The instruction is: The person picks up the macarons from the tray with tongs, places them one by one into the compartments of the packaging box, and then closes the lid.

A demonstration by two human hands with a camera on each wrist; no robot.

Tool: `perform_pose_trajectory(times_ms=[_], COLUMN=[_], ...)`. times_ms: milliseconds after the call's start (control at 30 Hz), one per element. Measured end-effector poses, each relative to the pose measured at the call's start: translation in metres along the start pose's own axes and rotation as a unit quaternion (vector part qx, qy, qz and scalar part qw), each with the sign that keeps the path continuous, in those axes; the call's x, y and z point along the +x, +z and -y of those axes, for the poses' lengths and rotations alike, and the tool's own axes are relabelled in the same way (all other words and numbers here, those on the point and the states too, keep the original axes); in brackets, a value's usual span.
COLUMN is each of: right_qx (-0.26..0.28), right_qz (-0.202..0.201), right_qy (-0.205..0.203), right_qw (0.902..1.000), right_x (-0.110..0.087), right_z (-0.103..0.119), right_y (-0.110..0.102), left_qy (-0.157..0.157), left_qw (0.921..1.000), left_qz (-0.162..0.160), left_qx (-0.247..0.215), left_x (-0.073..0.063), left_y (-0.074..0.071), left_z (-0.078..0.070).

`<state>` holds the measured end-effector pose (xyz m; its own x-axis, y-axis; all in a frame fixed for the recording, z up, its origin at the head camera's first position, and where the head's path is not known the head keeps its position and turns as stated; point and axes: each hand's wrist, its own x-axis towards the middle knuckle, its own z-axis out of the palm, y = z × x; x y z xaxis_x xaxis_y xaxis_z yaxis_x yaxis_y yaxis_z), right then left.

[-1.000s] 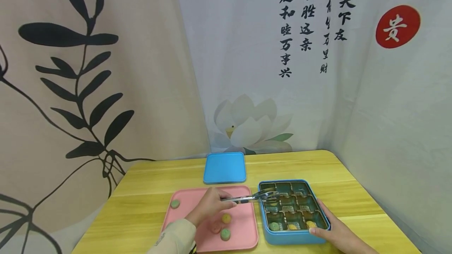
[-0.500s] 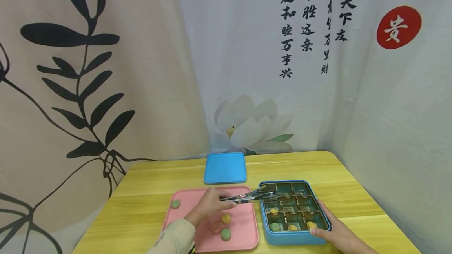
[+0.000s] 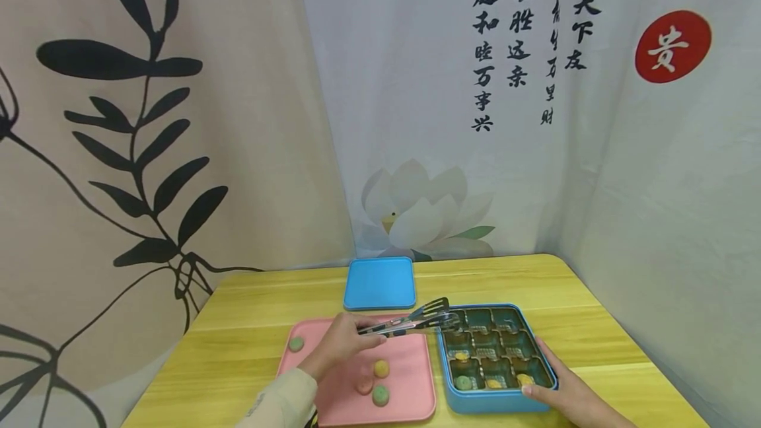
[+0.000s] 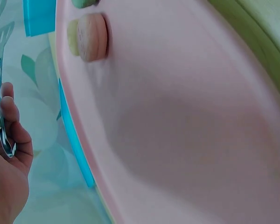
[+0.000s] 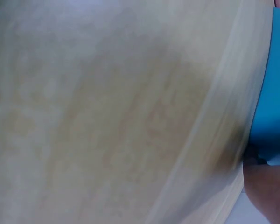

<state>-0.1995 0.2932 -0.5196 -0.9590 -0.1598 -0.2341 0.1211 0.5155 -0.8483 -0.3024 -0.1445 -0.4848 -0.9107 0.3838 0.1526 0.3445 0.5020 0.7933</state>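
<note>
My left hand (image 3: 341,343) grips a pair of metal tongs (image 3: 404,327) over the pink tray (image 3: 411,367). The spread tong ends reach to the left edge of a blue box (image 3: 484,403), with nothing between them. Several small macarons sit in the box's divided insert: a green macaron (image 3: 463,382) at the front left, a yellow macaron (image 3: 462,356) behind it, and more yellow along the front row. With thumb over the front rim and fingers along the side, my right hand (image 3: 559,385) holds the box's right front corner. In the left wrist view, fingers curl round the tong handles.
On the tray lie a yellow macaron (image 3: 381,368), a pink macaron (image 3: 364,385), a green macaron (image 3: 380,395) and another green one at the back left. A flat blue lid (image 3: 379,283) rests behind the tray on the wooden table (image 3: 238,329). Cloth hangs behind.
The tongs have spread and drawn back left and up from the box with my left hand. A yellow macaron now shows in the left middle compartment. My right hand stays put.
</note>
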Motion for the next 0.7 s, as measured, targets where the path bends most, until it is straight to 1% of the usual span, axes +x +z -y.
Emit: perform_pose_trajectory(times_ms=[100, 233, 367, 467, 700], right_qx=[-0.005, -0.006, 0.001, 0.01, 0.011], right_qz=[0.0, 0.0, 0.001, 0.004, 0.003], right_qy=[0.0, 0.001, 0.003, 0.005, 0.006], right_qw=[1.0, 1.0, 1.0, 0.9999, 0.9999], right_x=[0.0, -0.001, -0.002, -0.003, -0.002], right_z=[0.0, 0.001, 0.001, 0.002, 0.002], right_y=[0.0, 0.001, 0.001, 0.001, 0.0], left_qy=[-0.007, -0.013, -0.006, -0.004, -0.015], left_qw=[1.0, 0.9999, 0.9997, 0.9996, 0.9988], left_qz=[0.001, -0.004, -0.013, -0.018, -0.031], left_qx=[-0.005, 0.002, 0.017, 0.02, 0.034], left_x=[-0.004, -0.01, -0.016, -0.02, -0.029], left_y=[-0.007, -0.019, -0.032, -0.042, -0.064], left_z=[0.002, 0.003, 0.006, 0.008, 0.014])
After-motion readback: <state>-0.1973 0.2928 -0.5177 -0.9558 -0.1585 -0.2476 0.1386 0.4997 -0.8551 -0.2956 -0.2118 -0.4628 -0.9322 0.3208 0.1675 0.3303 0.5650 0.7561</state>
